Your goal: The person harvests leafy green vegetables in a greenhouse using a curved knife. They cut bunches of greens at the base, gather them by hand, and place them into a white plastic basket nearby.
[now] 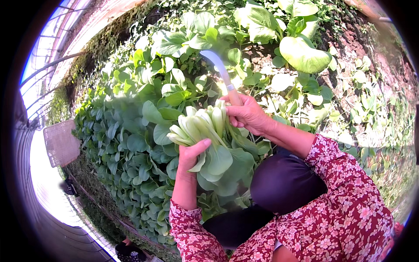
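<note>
My left hand (192, 154) holds a bunch of leafy greens (204, 122), its pale stem ends turned up and its broad leaves hanging towards my knees. At the right side of those stems is my right hand (247, 113), closed around the light handle of a sickle (222, 70). The curved blade points up and left, away from the bunch. My right fingertips are at the outermost stems; whether they grip one of them I cannot tell.
Dense leafy greens (131, 140) grow in the bed to the left. Larger plants (304, 54) stand at the upper right beside bare soil. A pale perforated crate (62, 142) is at the far left. People in dark clothing (129, 252) show partly at the lower left edge.
</note>
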Demonstrator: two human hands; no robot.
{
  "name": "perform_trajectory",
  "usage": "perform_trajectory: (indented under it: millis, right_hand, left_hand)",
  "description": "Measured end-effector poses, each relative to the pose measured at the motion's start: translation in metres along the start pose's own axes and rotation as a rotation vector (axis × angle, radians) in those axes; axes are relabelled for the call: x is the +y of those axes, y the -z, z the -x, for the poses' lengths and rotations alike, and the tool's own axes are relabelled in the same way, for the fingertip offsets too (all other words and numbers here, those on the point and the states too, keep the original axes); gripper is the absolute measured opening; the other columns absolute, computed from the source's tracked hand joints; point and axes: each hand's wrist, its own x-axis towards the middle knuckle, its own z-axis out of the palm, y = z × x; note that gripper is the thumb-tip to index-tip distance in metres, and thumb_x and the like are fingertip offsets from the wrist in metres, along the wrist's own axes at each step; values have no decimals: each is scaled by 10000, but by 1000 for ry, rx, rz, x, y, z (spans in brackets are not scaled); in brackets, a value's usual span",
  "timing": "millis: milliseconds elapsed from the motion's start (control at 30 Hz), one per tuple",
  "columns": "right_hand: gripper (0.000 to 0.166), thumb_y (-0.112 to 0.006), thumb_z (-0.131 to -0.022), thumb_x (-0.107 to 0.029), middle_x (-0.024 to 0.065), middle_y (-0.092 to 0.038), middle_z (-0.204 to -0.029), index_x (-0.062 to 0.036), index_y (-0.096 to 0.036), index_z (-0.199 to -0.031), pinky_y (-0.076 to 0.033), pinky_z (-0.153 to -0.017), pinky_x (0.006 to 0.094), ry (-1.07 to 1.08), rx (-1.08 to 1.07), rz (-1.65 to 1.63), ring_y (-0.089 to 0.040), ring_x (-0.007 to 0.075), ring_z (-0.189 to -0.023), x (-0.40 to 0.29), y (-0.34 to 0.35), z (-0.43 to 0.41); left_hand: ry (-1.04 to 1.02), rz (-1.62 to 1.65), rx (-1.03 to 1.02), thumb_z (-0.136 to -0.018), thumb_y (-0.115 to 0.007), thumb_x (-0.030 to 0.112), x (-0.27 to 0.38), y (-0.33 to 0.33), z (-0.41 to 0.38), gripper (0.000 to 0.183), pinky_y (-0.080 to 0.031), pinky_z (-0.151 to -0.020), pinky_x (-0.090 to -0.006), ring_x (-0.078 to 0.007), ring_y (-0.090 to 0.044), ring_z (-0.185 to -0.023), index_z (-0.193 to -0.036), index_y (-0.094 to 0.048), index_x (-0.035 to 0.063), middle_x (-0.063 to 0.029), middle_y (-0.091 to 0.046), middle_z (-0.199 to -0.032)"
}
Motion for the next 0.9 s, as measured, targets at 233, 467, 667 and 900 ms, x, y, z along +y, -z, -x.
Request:
perform_trajectory:
  millis: [233,467,667,900]
  right_hand:
    - [334,-652,-816,-159,14,-540,-709,15,-525,-1072,-337,-384,182,-62,-6,-80,-461,45,-477,-20,-16,-7]
    - [216,-632,-832,-210,48,-525,-716,-4,-603,-890,-411,-517,263,354,563,690,-502,102,-594,-1,107,-26]
    - [173,-531,-862,-169,56,-565,-786,-19,-568,-938,-437,-619,280,173,549,904,-528,119,-686,23,147,-33]
    - [301,-503,-847,-55,109,-633,-893,-38,-557,-1143,-480,-698,279,191,565,1197,-603,147,-782,28,142,-40]
  left_hand:
    - [12,150,-56,-680,-608,142,-17,-6,-14,689,-432,-911,-350,-243,-515,-1057,-1307,-354,16,-133,-506,-1162]
    - [2,97,-191,-700,-594,263,7,-3,-41,656,-456,-847,-346,-262,-552,-992,-1259,-415,-29,-203,-552,-1079]
    - [158,-735,-355,-600,-704,67,7,-40,-117,724,-448,-844,-308,-197,-570,-935,-1270,-439,-3,-99,-589,-1075]
    - [208,-1569,-209,-566,-700,318,-25,-57,-182,995,-480,-799,-335,-296,-607,-870,-1414,-224,108,-176,-636,-968]
